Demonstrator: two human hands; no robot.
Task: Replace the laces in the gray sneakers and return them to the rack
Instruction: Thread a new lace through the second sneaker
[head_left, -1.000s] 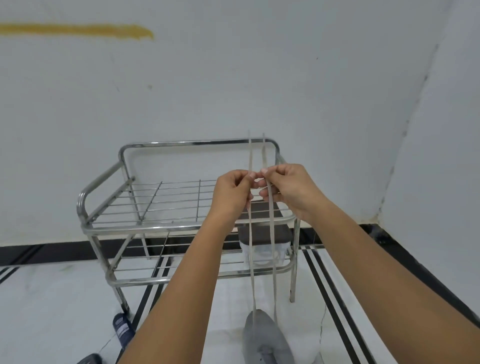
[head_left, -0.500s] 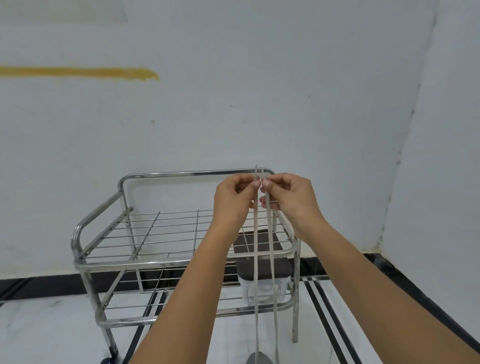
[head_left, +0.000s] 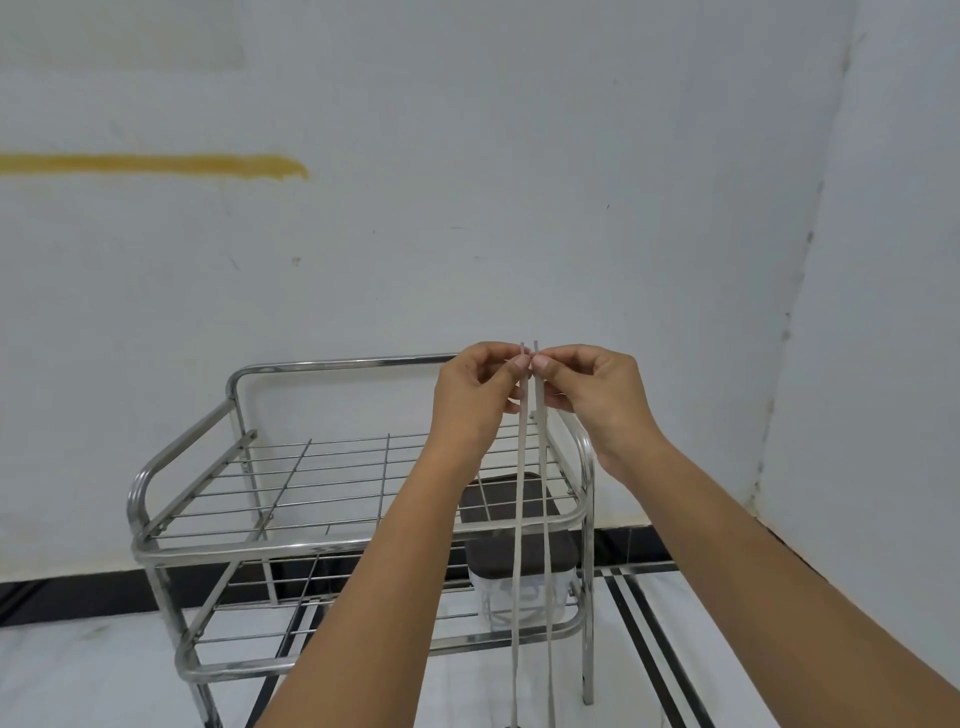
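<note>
The left hand (head_left: 475, 395) and the right hand (head_left: 592, 395) each pinched one end of the lace (head_left: 519, 519), with the tips level and side by side in front of the rack (head_left: 332, 366). Both strands hung straight down past the bottom edge, and the sneakers were out of sight. Lacing seemed under way, with the ends being evened; the return to the rack was not yet done. A clear container (head_left: 519, 597) with a dark lid (head_left: 498, 519) stood on the lower shelf, its contents unclear.
</note>
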